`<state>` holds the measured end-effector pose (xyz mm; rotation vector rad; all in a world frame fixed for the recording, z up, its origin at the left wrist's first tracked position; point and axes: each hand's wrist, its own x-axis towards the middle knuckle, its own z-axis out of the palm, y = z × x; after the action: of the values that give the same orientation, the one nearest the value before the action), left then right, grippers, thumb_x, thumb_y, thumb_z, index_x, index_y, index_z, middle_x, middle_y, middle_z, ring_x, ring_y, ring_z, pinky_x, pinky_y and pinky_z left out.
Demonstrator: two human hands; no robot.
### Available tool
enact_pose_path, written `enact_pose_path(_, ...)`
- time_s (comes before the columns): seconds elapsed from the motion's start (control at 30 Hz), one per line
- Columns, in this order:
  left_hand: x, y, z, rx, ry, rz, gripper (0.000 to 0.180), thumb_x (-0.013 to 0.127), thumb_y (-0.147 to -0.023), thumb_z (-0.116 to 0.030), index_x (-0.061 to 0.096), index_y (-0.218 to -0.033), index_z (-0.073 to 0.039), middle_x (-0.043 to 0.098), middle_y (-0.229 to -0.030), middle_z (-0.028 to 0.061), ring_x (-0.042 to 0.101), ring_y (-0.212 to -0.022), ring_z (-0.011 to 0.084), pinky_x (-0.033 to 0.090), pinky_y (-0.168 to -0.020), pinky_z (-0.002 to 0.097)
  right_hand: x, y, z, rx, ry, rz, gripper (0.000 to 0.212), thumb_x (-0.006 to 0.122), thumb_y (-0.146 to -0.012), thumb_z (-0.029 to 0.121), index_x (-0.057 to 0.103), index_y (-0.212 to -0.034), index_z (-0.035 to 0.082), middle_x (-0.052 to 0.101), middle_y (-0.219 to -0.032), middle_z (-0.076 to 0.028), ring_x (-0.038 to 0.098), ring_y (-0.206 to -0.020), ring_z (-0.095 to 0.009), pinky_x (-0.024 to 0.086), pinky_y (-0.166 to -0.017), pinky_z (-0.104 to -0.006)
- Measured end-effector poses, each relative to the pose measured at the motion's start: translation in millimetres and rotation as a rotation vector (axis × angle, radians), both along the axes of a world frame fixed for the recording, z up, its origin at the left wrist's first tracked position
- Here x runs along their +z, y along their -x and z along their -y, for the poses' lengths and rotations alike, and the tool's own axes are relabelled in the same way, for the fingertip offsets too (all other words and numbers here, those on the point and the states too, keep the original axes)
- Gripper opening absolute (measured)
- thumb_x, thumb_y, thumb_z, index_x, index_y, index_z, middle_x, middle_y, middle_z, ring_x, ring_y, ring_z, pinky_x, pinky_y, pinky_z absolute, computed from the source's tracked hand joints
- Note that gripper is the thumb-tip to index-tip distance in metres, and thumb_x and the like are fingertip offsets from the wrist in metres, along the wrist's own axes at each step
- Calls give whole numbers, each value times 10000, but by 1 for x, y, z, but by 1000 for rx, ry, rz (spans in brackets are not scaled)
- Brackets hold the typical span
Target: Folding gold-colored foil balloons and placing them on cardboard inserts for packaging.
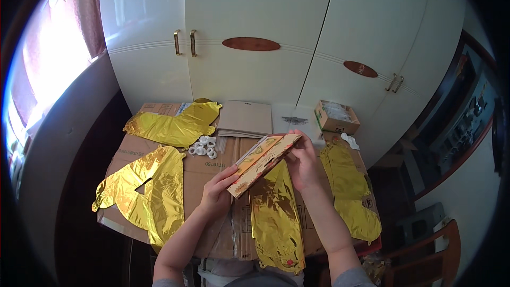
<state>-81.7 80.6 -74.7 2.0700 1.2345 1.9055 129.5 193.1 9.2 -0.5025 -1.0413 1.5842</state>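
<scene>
Both hands up over the table, sharing one item: a flat orange-and-tan printed packet (pixel 264 162), held tilted, low end toward the person's left, high end toward the right; left hand (pixel 217 191) closed on the lower-left end, thumb on top, fingers underneath; right hand (pixel 303 165) clamped on the upper-right end, fingers curled round the edge; packet is in the air above the middle of the table, not resting on anything.

Count of gold foil balloons, all deflated and flat: 4; one letter-shaped with a triangular hole (pixel 143 194) at the left edge of the table; one (pixel 178 125) at the far left, beyond it; one (pixel 276 223) directly under the packet and between the forearms, hanging off the near edge; one (pixel 350 191) at the right, just beside the right forearm.

Small white rings (pixel 204 147): one cluster, roughly seven or eight, exact count unclear at this size; sits between the two left balloons, near the packet's far side.

Work surface: flattened cardboard sheet (pixel 204 172) covering the table; 1 stack of tan flat envelopes (pixel 245 118) at the far middle; 1 small open cardboard box (pixel 336 118) at the far right.

Behind: white wardrobe (pixel 255 16), 2 pairs of brass handles, 2 brown oval plates; 1 wooden chair (pixel 441 252) at lower right.
</scene>
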Motion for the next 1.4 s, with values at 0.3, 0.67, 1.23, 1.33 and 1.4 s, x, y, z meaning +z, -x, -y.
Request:
enact_pose_path(0.3,-45,21,-17,-200,264,623,292,451,-1018,-61,507,-1304,-83,637,-1117,61,635,-980,159,508,-756,275,-28,-4,-1,-67,-373,421,402,643,-896,109,510,-1258,-3,562,-1184,-79,521,-1120,-154,424,-960,-309)
enact_pose_path(0.67,-8,16,-11,-557,577,1169,405,464,-1033,-169,388,-1429,-133,542,-1328,65,558,-1197,206,487,-986,389,-52,-28,-32,170,-148,558,282,624,-947,136,615,-1167,-41,622,-1182,-87,561,-1096,-158,493,-885,-324)
enact_pose_path(1.23,-19,29,-17,-272,747,1234,348,525,-995,-181,474,-1318,-63,579,-1260,101,590,-1173,232,475,-939,353,-70,94,-220,-94,152,748,482,644,-927,238,505,-1323,1,599,-1272,-113,546,-1167,-227,403,-996,-387)
enact_pose_path(1.33,-19,24,-22,-350,764,1234,325,542,-985,-168,503,-1285,-50,586,-1253,85,594,-1155,201,468,-940,324,-85,72,-248,-170,54,784,455,636,-926,232,535,-1302,-2,616,-1242,-114,565,-1119,-220,430,-960,-376)
enact_pose_path(1.4,-18,23,-22,-351,775,1195,313,544,-982,-155,514,-1273,-44,585,-1249,81,599,-1132,183,467,-941,312,-76,58,-246,-202,106,734,481,639,-929,253,520,-1321,2,588,-1290,-116,537,-1165,-215,408,-990,-382)
